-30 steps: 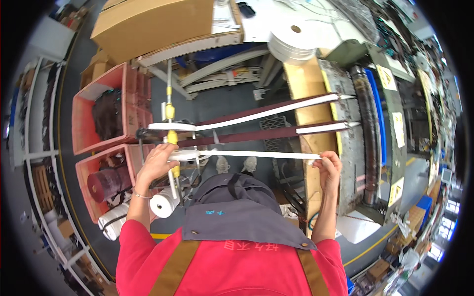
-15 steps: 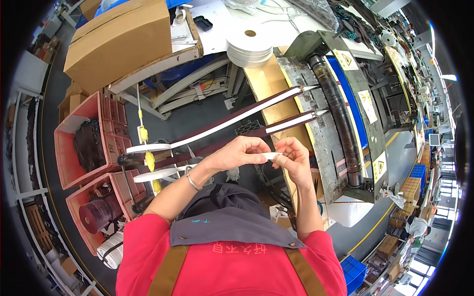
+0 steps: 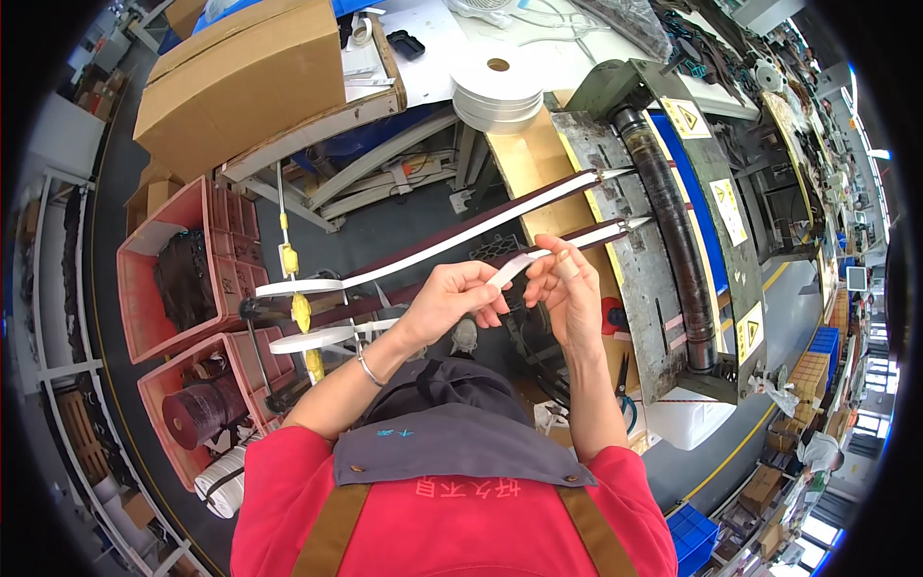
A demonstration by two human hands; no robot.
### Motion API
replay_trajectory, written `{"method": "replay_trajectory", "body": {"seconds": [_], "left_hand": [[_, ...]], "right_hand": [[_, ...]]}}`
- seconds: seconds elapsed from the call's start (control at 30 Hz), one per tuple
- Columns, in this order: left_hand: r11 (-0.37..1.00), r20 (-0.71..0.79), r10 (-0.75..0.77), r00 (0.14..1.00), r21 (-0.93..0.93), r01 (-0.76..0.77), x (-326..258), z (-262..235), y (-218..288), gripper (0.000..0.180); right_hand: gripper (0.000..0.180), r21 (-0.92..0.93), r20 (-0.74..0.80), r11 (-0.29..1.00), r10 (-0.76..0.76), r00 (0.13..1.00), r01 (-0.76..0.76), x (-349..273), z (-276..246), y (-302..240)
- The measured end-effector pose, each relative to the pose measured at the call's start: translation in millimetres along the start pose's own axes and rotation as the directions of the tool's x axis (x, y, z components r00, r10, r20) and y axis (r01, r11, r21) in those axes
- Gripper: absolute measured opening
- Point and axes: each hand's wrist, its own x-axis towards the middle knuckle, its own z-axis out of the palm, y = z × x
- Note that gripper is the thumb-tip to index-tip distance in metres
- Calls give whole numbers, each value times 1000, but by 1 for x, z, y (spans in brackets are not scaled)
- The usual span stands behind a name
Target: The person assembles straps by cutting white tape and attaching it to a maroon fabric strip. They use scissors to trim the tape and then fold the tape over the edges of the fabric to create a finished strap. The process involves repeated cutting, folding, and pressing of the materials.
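Observation:
A short white strip of tape [image 3: 508,273] is stretched between my two hands at a slant, its far end higher to the right. My left hand [image 3: 454,303] pinches the near end between thumb and fingers. The other end lies in the fingers of my right hand [image 3: 567,287], which are curled around it. Just beyond the hands, two dark maroon bands [image 3: 452,219] with white strips laid along them run from the left up to the metal plate [image 3: 615,173] of a roller machine.
The machine's dark roller [image 3: 665,240] is on the right, near scissors [image 3: 625,394]. White reels [image 3: 312,338] sit on a stand at left, beside pink crates [image 3: 173,288]. A stack of white tape rolls [image 3: 496,96] and a cardboard box [image 3: 240,87] occupy the far tables.
My hands have turned and the strip now shows longer and slanted between them. My right hand has moved up and its fingers have opened out somewhat. The whole view has shifted slightly.

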Motion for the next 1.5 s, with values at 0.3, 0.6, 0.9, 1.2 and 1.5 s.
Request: {"method": "replay_trajectory", "body": {"seconds": [0.3, 0.6, 0.9, 1.2, 1.5], "left_hand": [[969, 109, -84, 990, -224, 107, -1, -11, 4, 22], [975, 145, -120, 982, -171, 145, -1, -23, 6, 21], [981, 117, -173, 978, -70, 182, -6, -42, -5, 23], [975, 147, -154, 977, -140, 175, -11, -48, -7, 33], [970, 205, -152, 967, -156, 186, -6, -52, -5, 57]], "right_hand": [[16, -254, 24, 967, -26, 999, 31, 12, 19, 19], [21, -139, -96, 990, -5, 995, -8, 21, 21, 20], [20, -20, -187, 1000, 8, 982, -12, 33, 11, 26], [20, -4, -169, 1000, 5, 986, -5, 32, 17, 23], [21, -73, -43, 997, -8, 999, 5, 28, 16, 21]]}}
